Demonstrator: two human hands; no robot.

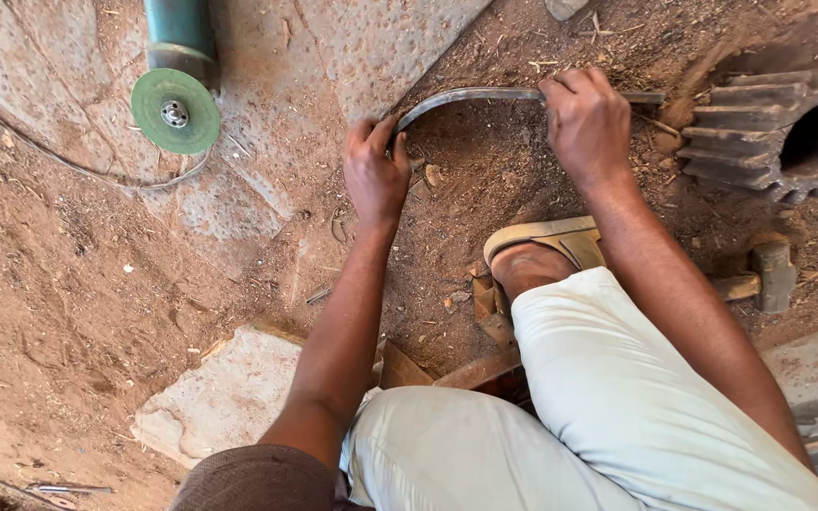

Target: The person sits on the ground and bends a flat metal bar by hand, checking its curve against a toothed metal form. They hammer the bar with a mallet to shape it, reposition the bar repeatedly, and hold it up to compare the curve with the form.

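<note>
Hands are both gripping a curved metal strip (471,96) lying on the dirt ground (68,284): left hand (377,170) closing on its bent end, right hand (587,123) clamping the straighter stretch, strip arching between them. Sandalled foot (543,254) is sitting at 6 o'clock of the right hand. Rusty gear (778,132) is lying at 3 o'clock, hammer (769,274) below it. Angle grinder (176,85) with green disc is resting at 10 o'clock of the left hand. No labels are showing.

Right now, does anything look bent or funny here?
Yes. The metal strip held by the left hand and right hand is curved at its left end and straight at its right. Nothing else stands out.
</note>
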